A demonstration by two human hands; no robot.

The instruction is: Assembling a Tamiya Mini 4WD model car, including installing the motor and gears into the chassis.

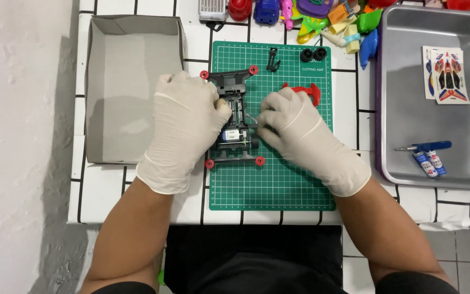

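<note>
We see a black toy car chassis [234, 117] lying flat on the green mat, lengthwise away from us, red rollers at its corners, a small motor seated near its close end.

Both hands are seen from above, each covered by a thin, cream-coloured glove that ends just past the wrist. The forearms are bare and are brought in from the lower corners, angled inward so that the hands meet near the middle. The left hand [183, 128] is laid palm down, its fingers curled and its thumb tucked toward the centre. The right hand [295, 128] is also turned palm down, knuckles raised, with the fingertips [263, 126] pinched together and pointed toward the left hand. The two hands are held just beside each other, apart.
</note>
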